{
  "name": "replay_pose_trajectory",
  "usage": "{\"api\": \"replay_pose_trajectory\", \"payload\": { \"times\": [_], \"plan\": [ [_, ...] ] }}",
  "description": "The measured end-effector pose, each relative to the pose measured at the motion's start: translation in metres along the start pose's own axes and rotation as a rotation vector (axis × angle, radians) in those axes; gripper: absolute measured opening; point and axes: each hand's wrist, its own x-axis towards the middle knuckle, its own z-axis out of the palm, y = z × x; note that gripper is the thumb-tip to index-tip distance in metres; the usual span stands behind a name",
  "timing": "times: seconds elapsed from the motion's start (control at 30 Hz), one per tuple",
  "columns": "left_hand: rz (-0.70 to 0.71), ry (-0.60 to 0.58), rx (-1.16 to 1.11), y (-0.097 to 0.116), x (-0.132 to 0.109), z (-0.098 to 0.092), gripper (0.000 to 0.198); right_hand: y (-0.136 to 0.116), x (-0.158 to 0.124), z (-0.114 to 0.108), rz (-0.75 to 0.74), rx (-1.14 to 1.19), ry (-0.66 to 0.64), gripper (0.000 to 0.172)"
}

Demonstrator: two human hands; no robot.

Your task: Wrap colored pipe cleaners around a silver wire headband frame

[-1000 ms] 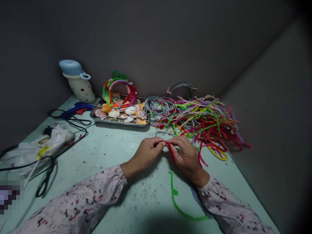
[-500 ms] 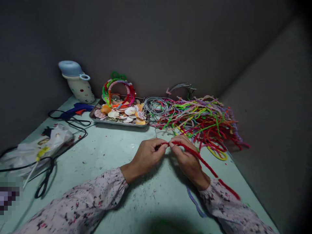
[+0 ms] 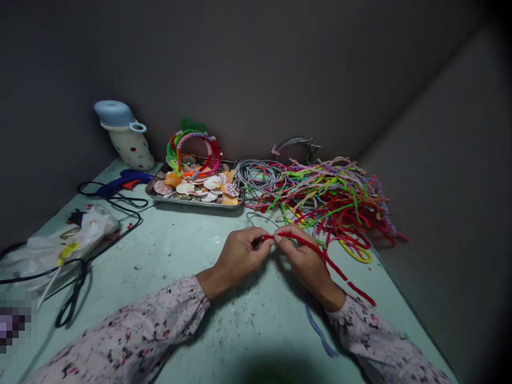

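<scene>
Red pipe cleaner [image 3: 320, 252] is sitting right in the middle of my head-cam feed, folks, held up over the pale green table [image 3: 160, 277]. I'm seeing the left hand [image 3: 244, 255] and right hand [image 3: 304, 265] both clenched on it, each pinching it between thumb and fingers, close together near one end. Its loose length is trailing off toward 4 o'clock, ending just past the right sleeve [image 3: 358, 336]. The step in hand looks like bending or twisting that end, though the fingers [image 3: 276, 241] are hiding what's happening right at the pinch, so I can't be sure. My read is that the next move calls for a steady pinch and some care with that floppy tail.

Around the hands, I'm seeing a heap of multicoloured pipe cleaners [image 3: 328, 202] at 1 o'clock, a coil of grey wire [image 3: 256, 173] at 12, and a metal tray [image 3: 192, 205] of scallop shells [image 3: 212, 182] at 11. There's also a blue hot glue gun [image 3: 120, 188] at 10, black-handled scissors [image 3: 72, 306] at 8, and a lavender pipe cleaner [image 3: 318, 330] lying at 5.
</scene>
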Motion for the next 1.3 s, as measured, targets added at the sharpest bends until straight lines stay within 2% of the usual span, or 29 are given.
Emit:
{"api": "replay_pose_trajectory", "payload": {
  "times": [0.23,0.4,0.6,0.83,1.0,1.17,1.3],
  "plan": [
    [0.100,0.006,0.052,0.000,-0.002,0.000,0.014,0.009,0.003,0.000,0.160,0.177,-0.078,0.014],
    [0.100,-0.035,0.088,-0.001,-0.002,0.000,0.016,0.011,0.004,0.001,0.244,0.226,-0.126,0.016],
    [0.016,-0.064,0.042,-0.002,0.000,0.000,0.017,0.003,0.004,0.000,0.202,0.144,-0.099,0.016],
    [-0.043,0.003,0.003,0.002,-0.002,-0.001,0.014,0.005,0.005,0.002,0.198,0.165,-0.090,0.017],
    [-0.017,-0.002,0.011,0.001,-0.001,-0.001,0.012,0.003,0.004,0.001,0.222,0.143,-0.094,0.018],
    [0.026,-0.011,0.006,-0.001,-0.001,-0.001,0.010,0.006,0.005,0.000,0.267,0.232,-0.127,0.018],
    [-0.006,0.006,-0.034,0.000,-0.001,-0.001,0.011,0.011,0.007,0.001,0.288,0.283,-0.137,0.022]
  ]
}}
